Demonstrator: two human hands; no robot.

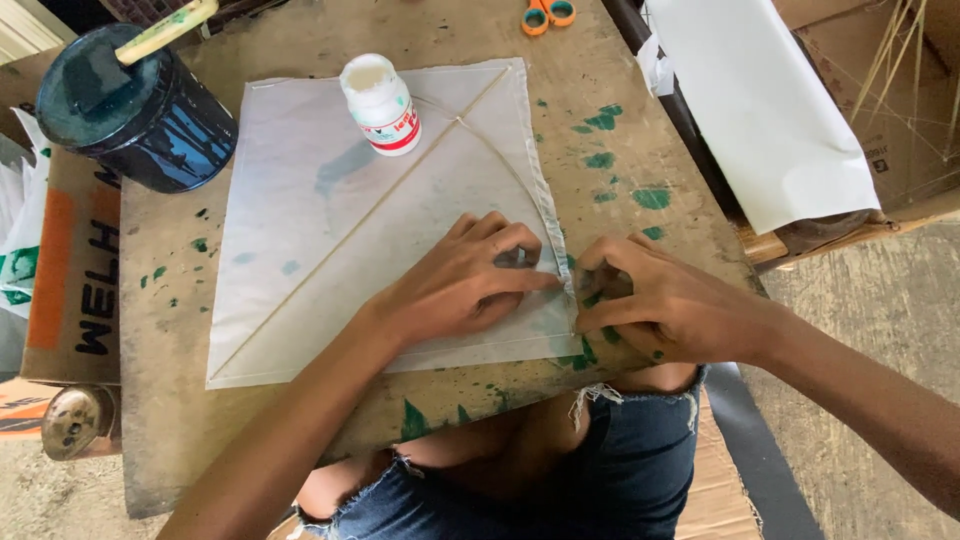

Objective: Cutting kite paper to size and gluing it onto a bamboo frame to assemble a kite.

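Head view looks down on a paint-spotted wooden board [640,130] resting over the person's knees, with a white paper kite [330,230] lying flat across its middle. Two thin sticks brace the sheet: a straight spine [350,225] running from the sheet's near left corner to its far right corner, and a bowed cross stick [510,165] curving down toward the right edge.

Left hand [465,280] lies palm-down on the near right part of the kite, fingers spread and pressing the paper flat; it grips nothing. Right hand [650,295] sits just beside it at the sheet's right edge, thumb and fingertips pinched on the folded paper margin where the bowed stick ends.

By the look of it the paper is very light, thin and soft, easy to crease or tear, and the sticks are slender and springy. It is best handled along the folded hem or on the sticks, not by the open sheet.

A white glue bottle [382,105] stands on the kite's far edge. A dark paint can [140,110] with a brush handle sits at the board's far left corner, orange-handled scissors [547,15] at its far edge, and a loose white sheet [760,100] hangs well apart off the right side.
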